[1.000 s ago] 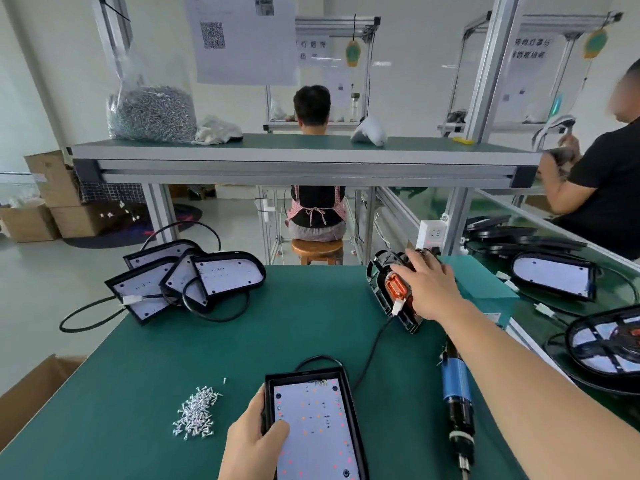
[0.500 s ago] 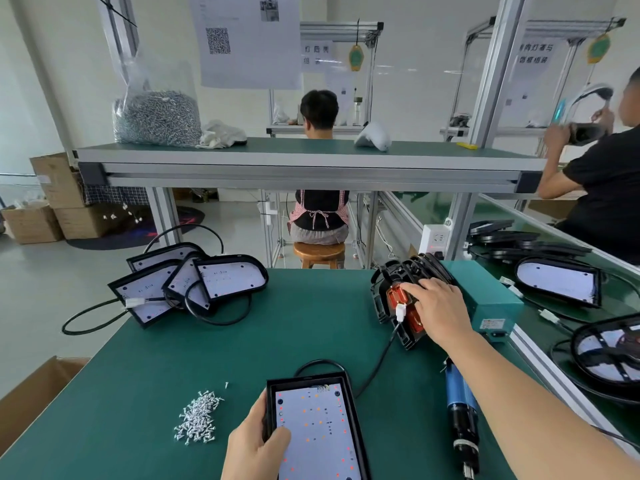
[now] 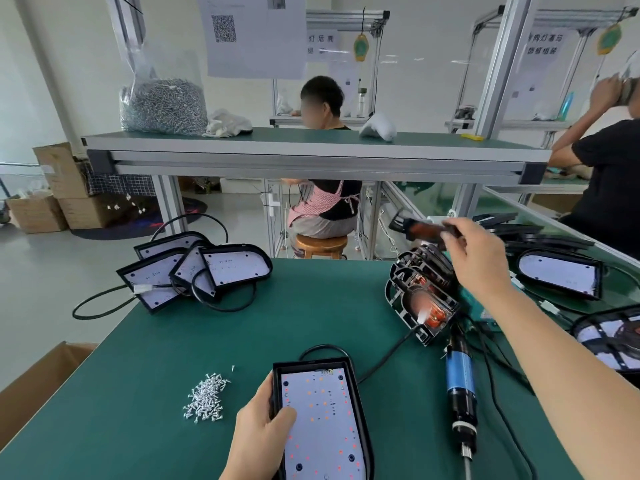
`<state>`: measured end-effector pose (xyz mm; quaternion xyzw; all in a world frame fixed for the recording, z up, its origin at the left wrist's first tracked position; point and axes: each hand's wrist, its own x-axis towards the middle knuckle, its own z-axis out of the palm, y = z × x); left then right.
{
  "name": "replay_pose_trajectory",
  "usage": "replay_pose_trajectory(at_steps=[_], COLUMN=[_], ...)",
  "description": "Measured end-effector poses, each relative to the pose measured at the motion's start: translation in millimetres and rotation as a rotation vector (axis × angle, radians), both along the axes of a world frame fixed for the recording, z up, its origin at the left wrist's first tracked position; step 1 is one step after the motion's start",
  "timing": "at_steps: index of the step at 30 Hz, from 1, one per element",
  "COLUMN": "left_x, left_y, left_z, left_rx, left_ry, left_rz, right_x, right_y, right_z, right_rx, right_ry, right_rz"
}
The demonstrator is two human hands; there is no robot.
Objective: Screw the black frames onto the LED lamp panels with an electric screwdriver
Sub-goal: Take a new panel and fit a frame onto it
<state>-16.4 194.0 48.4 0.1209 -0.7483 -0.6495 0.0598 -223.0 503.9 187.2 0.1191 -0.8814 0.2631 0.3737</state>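
Head view: a green counter (image 3: 311, 323) fills the low part. The left hand (image 3: 259, 441) holds an LED lamp panel (image 3: 323, 420) that lies flat at the near edge, right in front. The fingers curl round the panel's left side and the thumb rests on its white face. Small red and orange dots show on that face. A black cable runs from the panel's far end toward the right.

The right hand (image 3: 474, 261) is up in the air over the far right of the counter. It pinches a black frame (image 3: 426, 228) with its fingertips. The frame looks blurred. Just below it, a stack of black frames (image 3: 420, 296) stands on edge, with orange parts inside.

An electric screwdriver (image 3: 459, 375) with a blue band lies on the counter, right of the panel. A pile of screws (image 3: 207, 398) lies left of the panel, near the left hand. More lamp panels (image 3: 197, 271) lie in a heap at the far left with black cables. A shelf (image 3: 277, 157) above holds a bag of screws (image 3: 162, 105).
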Motion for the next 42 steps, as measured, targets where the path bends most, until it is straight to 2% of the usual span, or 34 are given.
replay_pose_trajectory(at_steps=[5,7,9,16,21,28,37,42], left_x=[0,0,0,-2,-4,-4,-1,-1], left_y=[1,1,1,0,-1,1,4,5], left_z=[-2,-4,-6,-13,-15,-10,-8,-9], left_rx=[-0.007,0.008,0.02,0.024,-0.019,-0.013,-0.003,0.018], left_ry=[0.011,0.024,0.053,0.075,0.066,0.051,0.065,0.079], left_rz=[-0.015,-0.011,0.007,0.022,0.023,0.052,0.06,0.056], right_x=[45,63,78,107,117,125,131,131], right_y=[-24,-40,-54,-98,-115,-125,-131,-131], right_z=[18,18,10,-51,-83,-97,-110,-112], right_rx=[-0.327,-0.483,-0.537,-0.539,-0.567,-0.569,-0.425,-0.275], right_ry=[0.016,-0.077,-0.196,-0.538,-0.648,-0.674,-0.652,-0.548], right_rz=[0.186,0.313,0.389,0.469,0.433,0.428,0.357,0.246])
